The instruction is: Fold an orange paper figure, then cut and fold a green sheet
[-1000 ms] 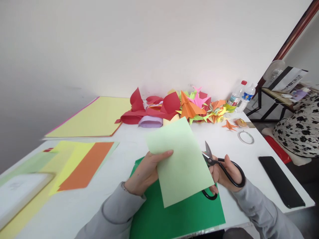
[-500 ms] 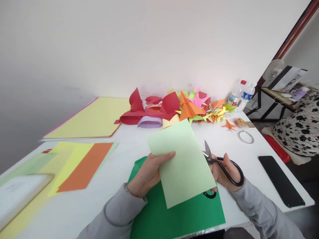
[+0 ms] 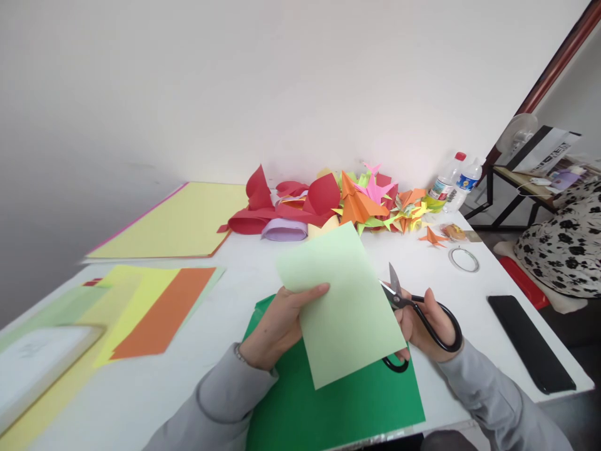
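Between the thumb and fingers of my left hand (image 3: 282, 326) is a sheet of pale green paper (image 3: 350, 313), held tilted above the table. My right hand (image 3: 429, 326) has its thumb and fingers in the black handles of a pair of scissors (image 3: 399, 299). The scissor blades are spread apart at the paper's right edge; the sheet hides part of the lower blade and handle. Below both hands lies a dark green sheet (image 3: 338, 410) near the table's front edge.
Orange paper (image 3: 164, 313) and other coloured sheets lie at left, beside a white box (image 3: 42, 363). Folded paper shapes (image 3: 359, 200) are piled against the wall. A tape ring (image 3: 464, 259), a black phone (image 3: 530, 343) and bottles (image 3: 448, 178) are at right. A person in patterned clothing (image 3: 563, 244) sits beyond.
Almost nothing differs. The scissors in my right hand have shifted very slightly, blades still spread, and the view has moved a little.
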### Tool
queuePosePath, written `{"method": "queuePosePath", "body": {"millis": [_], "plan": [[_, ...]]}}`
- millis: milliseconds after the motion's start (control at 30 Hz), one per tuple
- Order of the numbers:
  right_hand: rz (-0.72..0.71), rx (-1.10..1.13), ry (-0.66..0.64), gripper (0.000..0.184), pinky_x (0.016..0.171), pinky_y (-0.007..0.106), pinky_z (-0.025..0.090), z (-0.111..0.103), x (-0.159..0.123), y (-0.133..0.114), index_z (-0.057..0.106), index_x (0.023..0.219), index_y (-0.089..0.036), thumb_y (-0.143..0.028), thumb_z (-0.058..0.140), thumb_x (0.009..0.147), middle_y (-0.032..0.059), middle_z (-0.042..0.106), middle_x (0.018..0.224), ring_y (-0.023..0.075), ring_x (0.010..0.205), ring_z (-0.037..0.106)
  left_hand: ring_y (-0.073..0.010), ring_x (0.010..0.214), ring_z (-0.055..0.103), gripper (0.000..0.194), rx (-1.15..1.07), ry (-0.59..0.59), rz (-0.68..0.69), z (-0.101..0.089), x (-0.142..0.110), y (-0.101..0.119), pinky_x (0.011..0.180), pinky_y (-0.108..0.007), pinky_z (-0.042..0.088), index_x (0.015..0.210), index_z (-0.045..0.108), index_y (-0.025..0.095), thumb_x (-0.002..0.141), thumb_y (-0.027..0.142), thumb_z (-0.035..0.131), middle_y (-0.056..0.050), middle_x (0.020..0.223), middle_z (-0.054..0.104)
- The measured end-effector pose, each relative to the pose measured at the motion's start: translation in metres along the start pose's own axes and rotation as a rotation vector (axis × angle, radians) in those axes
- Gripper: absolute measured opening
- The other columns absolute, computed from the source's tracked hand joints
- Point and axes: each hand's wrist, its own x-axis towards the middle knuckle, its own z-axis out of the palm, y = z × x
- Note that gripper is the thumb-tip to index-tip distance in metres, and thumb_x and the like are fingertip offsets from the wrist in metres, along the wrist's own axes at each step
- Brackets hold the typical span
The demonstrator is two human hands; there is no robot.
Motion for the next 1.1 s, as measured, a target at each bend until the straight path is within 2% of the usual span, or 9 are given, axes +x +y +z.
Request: {"method": "queuePosePath", "body": {"millis": [167, 300, 500, 667, 767, 933, 1000, 1100], "plan": [[0.033, -0.04, 0.034, 0.094, 0.047, 0.025, 0.038, -0.001, -0.002, 0.0, 0.035, 0.143, -0.013, -0.082, 0.027, 0.081, -0.0001, 0.063, 0.055, 0.0144, 0.039, 0.051, -0.0303, 0.087, 0.072, 0.061, 0.001, 0.001, -0.03, -0.001, 0.0, -0.001, 0.079, -0.04, 0.06, 0.123, 0.062, 0.015, 0.065, 0.015, 0.081, -0.012, 0.102, 0.075], [0.004, -0.04, 0.02, 0.089, 0.048, 0.025, 0.037, -0.004, -0.002, 0.004, 0.034, 0.144, -0.015, -0.079, 0.03, 0.083, -0.0017, 0.062, 0.056, 0.0143, 0.04, 0.052, -0.03, 0.088, 0.072, 0.061, 0.005, -0.014, -0.046, 0.001, -0.002, -0.001, 0.081, -0.041, 0.06, 0.124, 0.062, 0.016, 0.066, 0.017, 0.081, -0.011, 0.102, 0.075], [0.049, -0.167, 0.135, 0.093, 0.059, 0.03, 0.04, -0.007, -0.003, 0.012, 0.032, 0.145, -0.018, -0.082, 0.01, 0.082, 0.0034, 0.063, 0.069, 0.0176, 0.054, 0.057, -0.0305, 0.092, 0.071, 0.061, 0.014, -0.045, -0.075, 0.004, -0.004, -0.004, 0.081, -0.04, 0.06, 0.126, 0.06, 0.019, 0.068, 0.019, 0.08, -0.011, 0.107, 0.074], [0.026, -0.149, 0.143, 0.092, 0.061, 0.032, 0.041, -0.007, -0.004, 0.01, 0.038, 0.142, -0.018, -0.084, 0.019, 0.08, 0.0005, 0.059, 0.062, 0.0178, 0.052, 0.055, -0.0318, 0.093, 0.071, 0.061, 0.024, -0.048, -0.022, 0.001, -0.003, 0.0, 0.081, -0.04, 0.06, 0.125, 0.062, 0.016, 0.066, 0.018, 0.08, -0.011, 0.104, 0.074], [0.061, -0.132, 0.138, 0.094, 0.058, 0.032, 0.041, -0.007, -0.006, 0.007, 0.036, 0.143, -0.018, -0.084, 0.019, 0.079, 0.0014, 0.06, 0.063, 0.0177, 0.051, 0.055, -0.034, 0.092, 0.071, 0.056, -0.008, -0.04, 0.004, -0.004, -0.003, 0.005, 0.079, -0.04, 0.06, 0.117, 0.066, 0.014, 0.064, 0.021, 0.08, -0.012, 0.099, 0.076], [0.115, -0.105, 0.123, 0.091, 0.063, 0.033, 0.044, -0.009, -0.008, 0.007, 0.031, 0.146, -0.02, -0.082, 0.014, 0.082, 0.007, 0.067, 0.083, 0.0189, 0.06, 0.06, -0.033, 0.089, 0.072, 0.04, -0.067, 0.042, -0.033, -0.006, -0.003, 0.009, 0.073, -0.038, 0.062, 0.104, 0.07, 0.014, 0.065, 0.018, 0.074, -0.012, 0.094, 0.076], [0.103, -0.097, 0.11, 0.09, 0.062, 0.032, 0.044, -0.01, -0.008, 0.008, 0.034, 0.144, -0.019, -0.081, 0.015, 0.082, 0.0053, 0.066, 0.078, 0.0179, 0.059, 0.059, -0.0322, 0.088, 0.072, 0.038, -0.057, 0.045, -0.051, -0.004, -0.003, 0.008, 0.07, -0.036, 0.062, 0.104, 0.069, 0.014, 0.066, 0.016, 0.074, -0.012, 0.095, 0.076], [0.092, -0.112, 0.12, 0.09, 0.057, 0.029, 0.041, -0.01, -0.006, 0.008, 0.039, 0.141, -0.018, -0.082, 0.015, 0.082, 0.002, 0.062, 0.068, 0.0157, 0.052, 0.056, -0.0307, 0.089, 0.072, 0.046, -0.028, 0.033, -0.026, -0.001, -0.002, 0.006, 0.072, -0.035, 0.062, 0.112, 0.067, 0.015, 0.067, 0.016, 0.076, -0.011, 0.099, 0.076]]}}
